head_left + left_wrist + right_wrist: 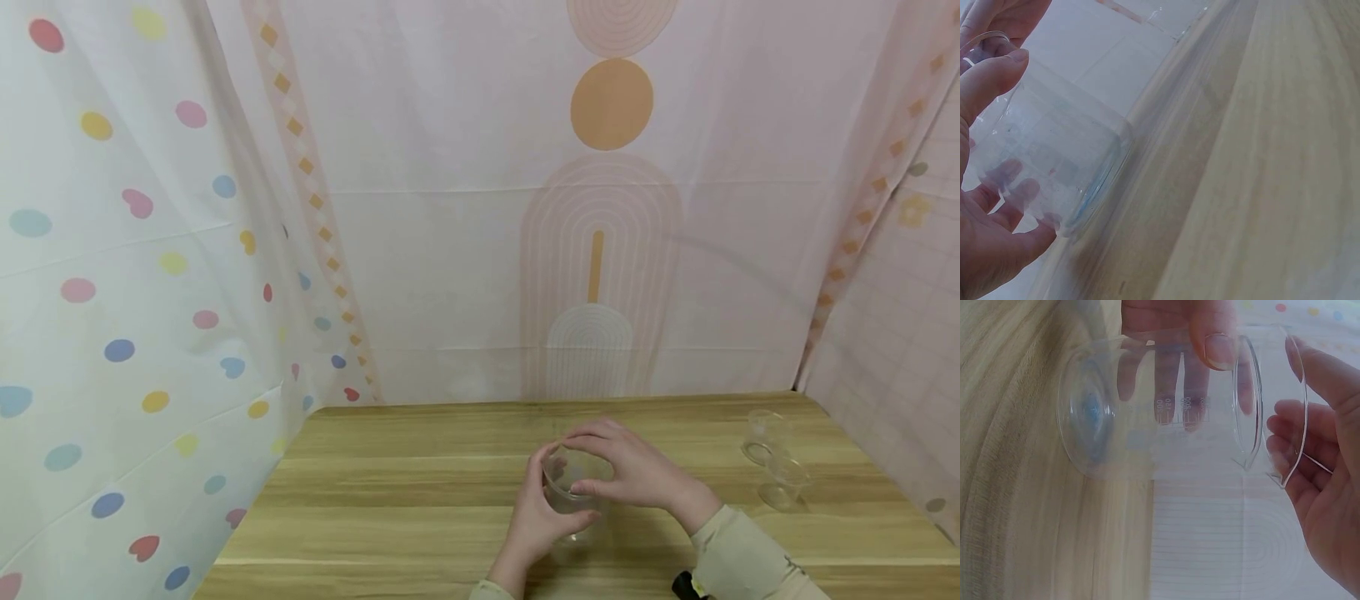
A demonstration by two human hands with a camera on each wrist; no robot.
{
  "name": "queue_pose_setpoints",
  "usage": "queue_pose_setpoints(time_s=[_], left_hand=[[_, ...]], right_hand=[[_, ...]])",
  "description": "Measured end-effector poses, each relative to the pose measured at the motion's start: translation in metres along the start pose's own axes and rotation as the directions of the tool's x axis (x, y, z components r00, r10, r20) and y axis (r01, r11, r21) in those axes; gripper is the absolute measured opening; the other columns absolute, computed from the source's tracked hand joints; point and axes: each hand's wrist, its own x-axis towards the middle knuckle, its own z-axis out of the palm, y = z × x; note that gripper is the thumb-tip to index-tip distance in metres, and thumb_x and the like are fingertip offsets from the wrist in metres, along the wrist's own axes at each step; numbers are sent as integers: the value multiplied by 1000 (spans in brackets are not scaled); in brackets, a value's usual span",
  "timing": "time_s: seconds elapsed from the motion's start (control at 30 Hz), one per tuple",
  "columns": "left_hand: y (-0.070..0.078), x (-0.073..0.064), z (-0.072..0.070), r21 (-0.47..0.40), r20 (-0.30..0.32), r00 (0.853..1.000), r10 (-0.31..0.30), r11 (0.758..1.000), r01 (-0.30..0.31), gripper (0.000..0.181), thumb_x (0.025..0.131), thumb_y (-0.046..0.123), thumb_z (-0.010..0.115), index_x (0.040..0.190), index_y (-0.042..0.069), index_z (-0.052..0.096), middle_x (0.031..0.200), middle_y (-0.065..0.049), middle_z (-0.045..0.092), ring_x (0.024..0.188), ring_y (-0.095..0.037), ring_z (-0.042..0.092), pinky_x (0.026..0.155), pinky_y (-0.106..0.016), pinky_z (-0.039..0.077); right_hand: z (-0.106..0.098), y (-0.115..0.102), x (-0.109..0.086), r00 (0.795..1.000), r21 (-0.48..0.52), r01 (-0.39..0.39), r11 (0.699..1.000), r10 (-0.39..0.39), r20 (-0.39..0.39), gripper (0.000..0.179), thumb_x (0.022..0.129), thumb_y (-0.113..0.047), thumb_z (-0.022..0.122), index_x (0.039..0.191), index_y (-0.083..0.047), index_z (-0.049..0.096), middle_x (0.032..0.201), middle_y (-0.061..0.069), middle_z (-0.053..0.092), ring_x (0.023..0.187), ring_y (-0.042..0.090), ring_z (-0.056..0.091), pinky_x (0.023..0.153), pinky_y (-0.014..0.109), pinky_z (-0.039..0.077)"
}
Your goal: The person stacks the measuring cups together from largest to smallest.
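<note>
Two clear graduated beakers with pouring lips are nested, an inner beaker (1303, 434) inside an outer beaker (1138, 440), at the table's front middle. My left hand (534, 515) grips the outer beaker's side, its thumb across the front near the rim and fingers spread behind the wall. Volume marks show through that wall in the right wrist view. At the top, my right hand (630, 471) holds the inner beaker's rim between thumb and fingers. The inner rim stands a little above the outer one. The outer base is close over the tabletop in the left wrist view.
Two more clear beakers, a rear one (767, 433) and a front one (784, 483), stand on the right of the wooden table (390, 500). Patterned curtains (450, 275) hang behind and at both sides. A small black object (684, 586) lies by the right sleeve.
</note>
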Motion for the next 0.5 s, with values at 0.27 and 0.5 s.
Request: queue_pose_setpoints(time_s=[0.27, 0.5], left_hand=[[1, -1, 0, -3, 10, 1000, -8, 1000, 8, 92, 75, 26, 87, 148, 24, 30, 145, -15, 47, 133, -31, 44, 103, -57, 36], [1, -1, 0, 16, 4, 1000, -19, 1000, 19, 94, 74, 27, 88, 148, 21, 30, 144, -16, 46, 131, -34, 45, 101, -59, 38]], right_hand=[[-3, -4, -3, 999, 66, -33, 997, 34, -20, 49, 83, -25, 80, 126, -6, 65, 125, 3, 63, 116, 26, 57, 94, 48, 48], [-5, -2, -6, 998, 53, 4, 999, 0, -69, 48, 80, -21, 83, 122, -5, 66, 121, 4, 66, 112, 26, 60, 91, 46, 50]])
